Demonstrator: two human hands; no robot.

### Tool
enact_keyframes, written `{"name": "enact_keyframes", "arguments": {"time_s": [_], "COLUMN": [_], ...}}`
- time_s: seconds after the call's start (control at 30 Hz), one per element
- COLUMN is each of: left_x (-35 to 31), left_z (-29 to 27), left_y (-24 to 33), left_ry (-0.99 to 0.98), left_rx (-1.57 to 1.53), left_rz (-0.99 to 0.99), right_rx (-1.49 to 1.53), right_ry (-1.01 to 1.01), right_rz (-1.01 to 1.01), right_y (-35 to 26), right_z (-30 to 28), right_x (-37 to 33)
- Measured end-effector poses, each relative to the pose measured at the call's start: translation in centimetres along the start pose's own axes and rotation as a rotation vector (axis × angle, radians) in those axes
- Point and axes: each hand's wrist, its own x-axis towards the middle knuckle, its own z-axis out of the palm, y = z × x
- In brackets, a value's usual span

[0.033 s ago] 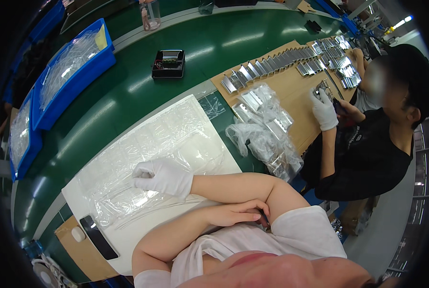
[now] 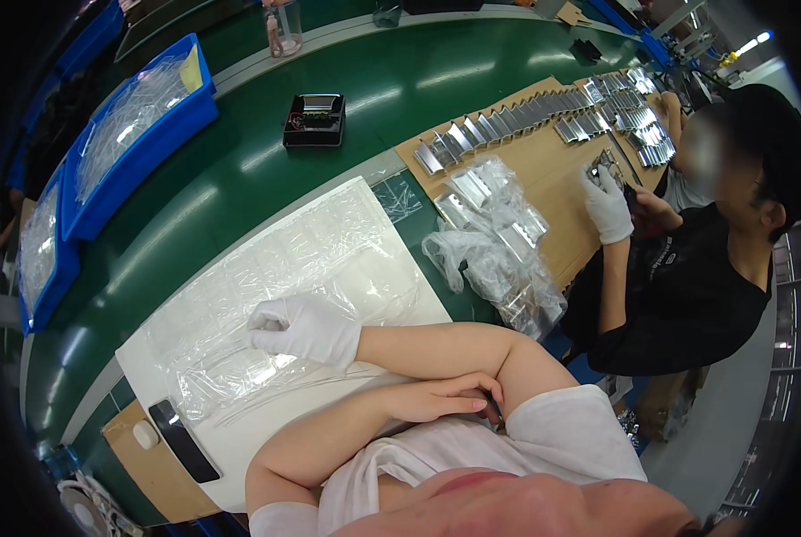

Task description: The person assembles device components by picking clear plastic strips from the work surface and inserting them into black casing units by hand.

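Clear plastic bags lie spread on a white sheet under the gloved right hand, its fingers curled (whether pinching film is unclear). The bare left hand lies open on the right arm. A one-handed tug could drag the slippery bags askew.

Glossy clear plastic bags, cloth glove
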Motion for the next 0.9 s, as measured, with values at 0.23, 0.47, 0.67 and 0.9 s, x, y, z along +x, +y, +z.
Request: {"name": "enact_keyframes", "arguments": {"time_s": [0.23, 0.47, 0.67, 0.9], "left_x": [0.0, -0.1, -1.0, -6.0], "left_z": [0.4, 2.5, 4.3, -1.3], "left_y": [-0.1, -0.8, 1.2, 14.4], "left_ry": [0.027, 0.228, 0.574, 1.396], "left_rx": [0.048, 0.356, 0.932, 0.649], "left_rz": [0.001, 0.027, 0.605, 1.359], "right_rx": [0.122, 0.124, 0.286, 0.335], "right_ry": [-0.046, -0.037, 0.444, 0.733], "right_rz": [0.008, 0.005, -0.217, -0.499], "right_y": [1.0, -0.9, -2.9, -3.0], "right_z": [0.4, 0.6, -1.7, -6.1], "right_x": [0.3, -0.8, -1.6, 0.6]}}
